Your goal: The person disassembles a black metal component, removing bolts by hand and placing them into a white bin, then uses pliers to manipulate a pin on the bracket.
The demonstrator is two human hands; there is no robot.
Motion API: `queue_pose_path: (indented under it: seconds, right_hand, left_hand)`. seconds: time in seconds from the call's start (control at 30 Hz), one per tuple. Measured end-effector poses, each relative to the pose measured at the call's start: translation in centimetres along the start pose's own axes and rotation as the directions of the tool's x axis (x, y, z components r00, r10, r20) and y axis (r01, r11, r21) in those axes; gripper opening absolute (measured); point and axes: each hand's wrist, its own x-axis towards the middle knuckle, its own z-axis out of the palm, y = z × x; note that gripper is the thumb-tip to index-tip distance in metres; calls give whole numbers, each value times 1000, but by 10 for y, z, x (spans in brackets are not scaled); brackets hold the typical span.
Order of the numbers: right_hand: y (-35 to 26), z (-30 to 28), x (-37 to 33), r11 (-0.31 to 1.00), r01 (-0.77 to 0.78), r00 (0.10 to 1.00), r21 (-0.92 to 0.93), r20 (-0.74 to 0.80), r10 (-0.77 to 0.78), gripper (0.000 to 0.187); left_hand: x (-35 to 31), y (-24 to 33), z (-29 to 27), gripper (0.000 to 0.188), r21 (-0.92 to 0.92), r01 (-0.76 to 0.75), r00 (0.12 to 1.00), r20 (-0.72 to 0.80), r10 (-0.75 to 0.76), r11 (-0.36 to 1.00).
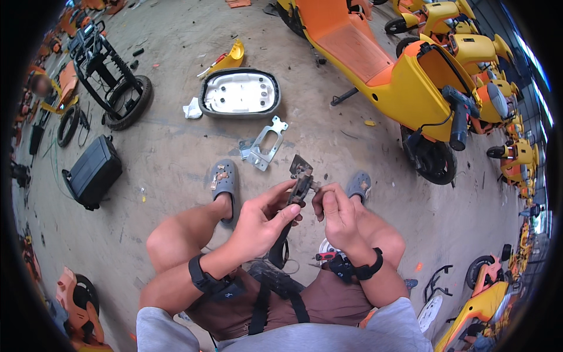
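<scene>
My left hand (267,217) grips a small dirty dark metal mechanism (301,183) with a flat plate at its far end, held above the floor between my knees. Thumb and fingers close round its near left side. At the right side of the mechanism, my right hand (337,212) has its fingers curled in a pinch. What sits between those fingertips is too small to make out. Just beyond my hands, a silver metal bracket (256,158) with a long slot lies on the floor. A white-bottomed seat (234,97) rests upside down farther off.
At the far right stands a yellow and orange scooter (404,88) with a power drill (459,117) on it. A black box (97,170) lies on the left, near a black fork with a wheel (132,102). Beside my right wrist is a red-handled tool (326,256).
</scene>
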Motion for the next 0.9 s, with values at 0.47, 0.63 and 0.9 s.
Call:
queue_pose_path:
  seconds: [0.47,0.63,0.9]
  right_hand:
    - [-9,-19,10,946,2,975,-325,-209,-73,22]
    - [-17,-56,13,993,53,925,-110,-369,-90,25]
    - [-50,-190,-133,992,-48,831,120,-545,106,19]
  left_hand:
    - [3,-11,1,51,-13,187,974,-125,-187,982]
    - [13,-11,8,52,-85,361,891,-264,-370,929]
    - [8,-19,-2,29,-228,413,890,-104,-444,882]
